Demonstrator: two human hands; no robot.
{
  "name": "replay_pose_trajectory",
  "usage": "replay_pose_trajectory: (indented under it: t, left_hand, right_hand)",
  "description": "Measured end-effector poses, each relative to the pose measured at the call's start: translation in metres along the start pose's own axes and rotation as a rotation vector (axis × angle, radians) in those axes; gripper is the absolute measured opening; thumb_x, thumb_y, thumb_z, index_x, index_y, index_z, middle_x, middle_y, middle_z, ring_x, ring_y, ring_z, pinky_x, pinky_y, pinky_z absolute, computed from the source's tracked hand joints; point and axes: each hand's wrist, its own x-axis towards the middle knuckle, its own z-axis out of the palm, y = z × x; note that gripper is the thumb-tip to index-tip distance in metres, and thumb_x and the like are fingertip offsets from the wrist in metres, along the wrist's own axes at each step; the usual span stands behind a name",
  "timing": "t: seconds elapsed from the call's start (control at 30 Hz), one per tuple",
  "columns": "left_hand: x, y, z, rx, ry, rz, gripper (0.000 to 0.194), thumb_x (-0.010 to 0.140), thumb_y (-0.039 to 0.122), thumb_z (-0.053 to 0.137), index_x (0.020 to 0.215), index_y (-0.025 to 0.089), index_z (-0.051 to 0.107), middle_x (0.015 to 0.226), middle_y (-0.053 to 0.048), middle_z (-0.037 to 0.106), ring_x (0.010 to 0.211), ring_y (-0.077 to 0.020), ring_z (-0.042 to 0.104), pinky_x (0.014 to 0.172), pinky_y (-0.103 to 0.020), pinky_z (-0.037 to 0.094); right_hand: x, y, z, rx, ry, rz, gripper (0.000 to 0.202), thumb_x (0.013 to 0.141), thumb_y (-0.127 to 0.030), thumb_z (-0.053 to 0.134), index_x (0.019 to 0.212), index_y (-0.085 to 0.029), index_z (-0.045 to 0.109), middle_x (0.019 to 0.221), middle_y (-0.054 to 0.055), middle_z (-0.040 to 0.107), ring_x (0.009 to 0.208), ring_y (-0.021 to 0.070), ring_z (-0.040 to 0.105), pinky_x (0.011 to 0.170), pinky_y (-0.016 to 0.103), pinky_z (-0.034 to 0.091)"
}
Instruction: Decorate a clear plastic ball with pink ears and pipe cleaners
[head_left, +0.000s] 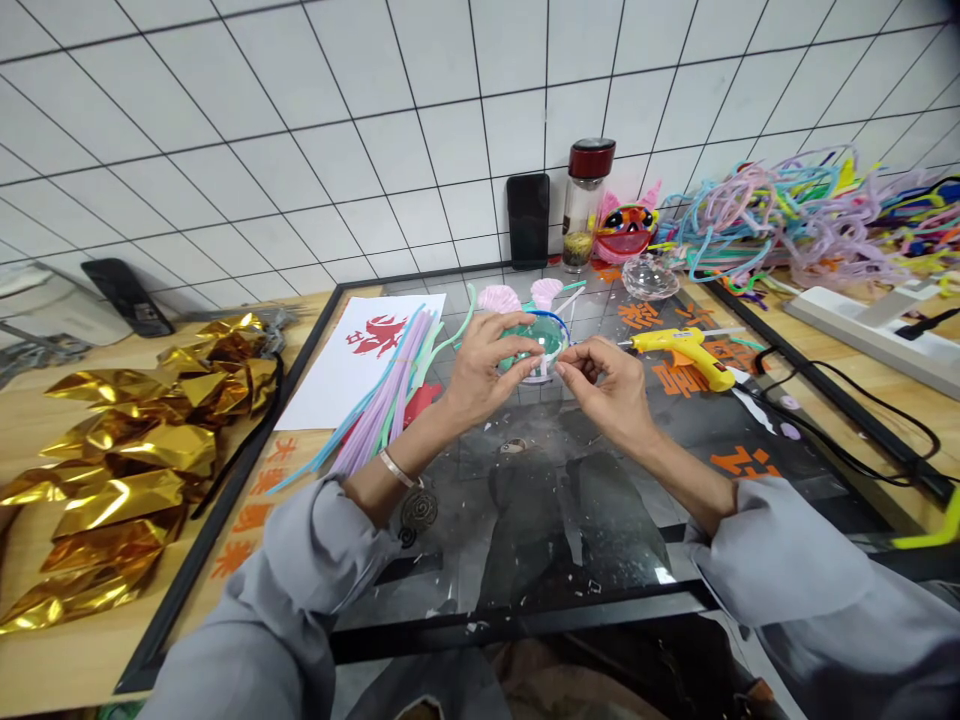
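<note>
My left hand (489,368) is closed round the left side of a clear round piece (541,340) with a blue and green rim, above the dark glossy board. At the piece's right edge, my right hand (606,385) pinches with thumb and forefinger; what lies between the fingertips is too small to name. Two pink fuzzy shapes (499,299) lie just behind the round piece. A yellow glue gun (686,350) rests to the right of my right hand. Purple, blue and green pipe cleaners (386,395) lie to the left, partly over a white sheet (337,370) with a red print.
Gold foil (142,450) lies at the left. Along the back stand a black phone (528,220), a glass bottle (581,215) and a pink figure (626,235). Tangled pipe cleaners (787,215), a white power strip (885,335) and a black cable (840,400) are on the right.
</note>
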Motion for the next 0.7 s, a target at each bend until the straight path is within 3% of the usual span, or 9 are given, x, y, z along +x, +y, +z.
replay_pose_trajectory:
  t: [0.17, 0.4, 0.57, 0.7]
  left_hand:
    - [0.001, -0.004, 0.0, -0.02, 0.007, -0.061, 0.012, 0.094, 0.033, 0.063, 0.097, 0.024, 0.071, 0.122, -0.006, 0.069, 0.116, -0.0216, 0.061, 0.102, -0.045, 0.047]
    - [0.0, -0.011, 0.003, -0.091, 0.076, -0.183, 0.015, 0.094, 0.034, 0.062, 0.1, 0.023, 0.071, 0.12, -0.007, 0.07, 0.118, -0.0213, 0.063, 0.105, -0.045, 0.048]
    - [0.002, -0.02, 0.007, -0.137, 0.128, -0.242, 0.018, 0.093, 0.037, 0.063, 0.098, 0.022, 0.071, 0.118, -0.009, 0.071, 0.117, -0.0223, 0.064, 0.104, -0.047, 0.049]
    - [0.005, -0.023, 0.01, -0.148, 0.125, -0.242, 0.018, 0.093, 0.038, 0.063, 0.098, 0.023, 0.071, 0.117, -0.008, 0.071, 0.118, -0.0226, 0.063, 0.105, -0.048, 0.049]
  right_hand:
    - [0.002, 0.009, 0.001, 0.126, 0.061, 0.173, 0.013, 0.08, -0.031, 0.063, 0.085, -0.02, 0.066, 0.077, 0.001, 0.065, 0.065, 0.0129, 0.056, 0.061, 0.028, 0.045]
    - [0.005, 0.025, 0.003, 0.183, 0.093, 0.315, 0.02, 0.074, -0.035, 0.063, 0.086, -0.019, 0.065, 0.072, -0.001, 0.063, 0.066, 0.0136, 0.055, 0.064, 0.029, 0.045]
    - [0.006, 0.032, 0.005, 0.185, 0.1, 0.319, 0.023, 0.073, -0.037, 0.062, 0.087, -0.019, 0.065, 0.074, 0.0, 0.062, 0.069, 0.0151, 0.056, 0.068, 0.032, 0.047]
    - [0.008, 0.04, 0.005, 0.153, 0.048, 0.233, 0.036, 0.074, -0.036, 0.065, 0.107, -0.022, 0.065, 0.101, 0.006, 0.065, 0.086, 0.0193, 0.061, 0.076, 0.036, 0.05]
